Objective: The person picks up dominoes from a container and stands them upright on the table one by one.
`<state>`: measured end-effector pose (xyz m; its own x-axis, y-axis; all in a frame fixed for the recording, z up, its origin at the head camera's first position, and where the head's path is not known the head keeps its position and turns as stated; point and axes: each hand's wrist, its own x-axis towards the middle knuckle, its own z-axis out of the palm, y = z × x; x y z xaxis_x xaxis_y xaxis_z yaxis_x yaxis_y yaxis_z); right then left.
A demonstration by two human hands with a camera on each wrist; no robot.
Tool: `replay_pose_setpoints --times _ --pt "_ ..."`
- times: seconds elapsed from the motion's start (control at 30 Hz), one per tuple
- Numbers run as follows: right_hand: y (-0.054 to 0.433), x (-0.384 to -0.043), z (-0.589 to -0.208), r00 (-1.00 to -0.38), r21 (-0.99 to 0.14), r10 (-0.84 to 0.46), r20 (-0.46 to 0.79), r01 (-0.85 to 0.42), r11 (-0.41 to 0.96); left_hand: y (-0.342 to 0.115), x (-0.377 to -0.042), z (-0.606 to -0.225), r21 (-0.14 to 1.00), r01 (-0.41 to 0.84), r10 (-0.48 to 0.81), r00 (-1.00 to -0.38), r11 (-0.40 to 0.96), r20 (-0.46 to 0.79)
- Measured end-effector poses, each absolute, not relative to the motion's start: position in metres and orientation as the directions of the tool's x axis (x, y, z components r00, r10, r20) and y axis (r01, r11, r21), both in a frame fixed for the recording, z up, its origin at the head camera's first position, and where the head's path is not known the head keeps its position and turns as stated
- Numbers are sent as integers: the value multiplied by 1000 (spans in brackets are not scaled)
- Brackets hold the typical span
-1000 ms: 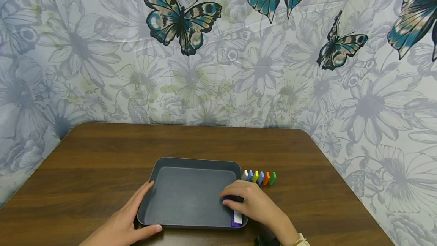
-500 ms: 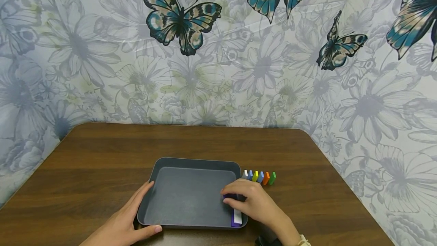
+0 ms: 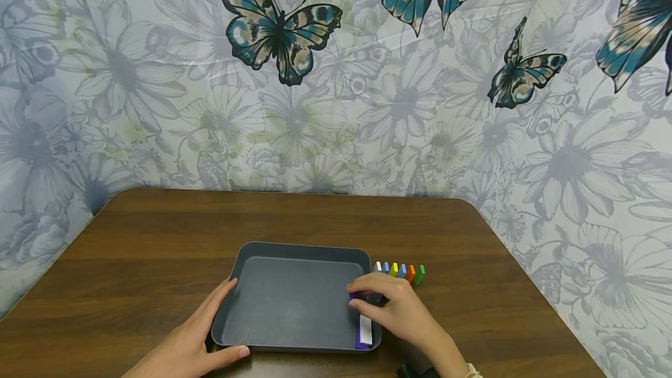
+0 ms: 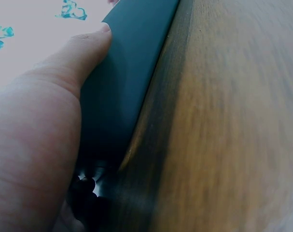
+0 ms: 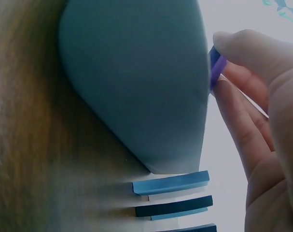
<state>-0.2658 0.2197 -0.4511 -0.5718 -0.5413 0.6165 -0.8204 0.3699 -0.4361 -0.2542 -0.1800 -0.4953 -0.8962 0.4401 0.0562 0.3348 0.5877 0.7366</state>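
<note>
My left hand (image 3: 194,331) spans the near left corner of a dark grey tray (image 3: 294,302), its extended fingers along the left side and its thumb at the front rim. My right hand (image 3: 399,308) pinches a small purple domino block (image 5: 217,67) between thumb and fingertips at the tray's right side; in the head view, the fingers hide most of it. Just in front of that hand, inside the tray's near right corner, a white block (image 3: 366,331) lies along the right wall, with a purple block (image 3: 359,337) close beside its left edge.
Behind the right hand, an orange block (image 3: 410,273), a green block (image 3: 419,275) and several others stand in a row on the wooden table (image 3: 173,238), just right of the tray. Butterfly-patterned cloth (image 3: 315,133) hangs beyond the table's far edge.
My right hand has shifted slightly right and away from me with the purple domino block, uncovering more of the white block. The left hand and the tray have stayed put.
</note>
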Motion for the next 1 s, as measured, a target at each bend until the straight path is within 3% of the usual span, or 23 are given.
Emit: replay_pose_setpoints --times 0.6,1.0 --pt "228 -262 -444 -603 -454 -485 633 -797 399 -180 -256 -496 736 319 441 -897 597 31" --pt "236 -261 -441 -593 -440 -454 665 -803 402 -180 -255 -496 733 322 438 -898 600 37"
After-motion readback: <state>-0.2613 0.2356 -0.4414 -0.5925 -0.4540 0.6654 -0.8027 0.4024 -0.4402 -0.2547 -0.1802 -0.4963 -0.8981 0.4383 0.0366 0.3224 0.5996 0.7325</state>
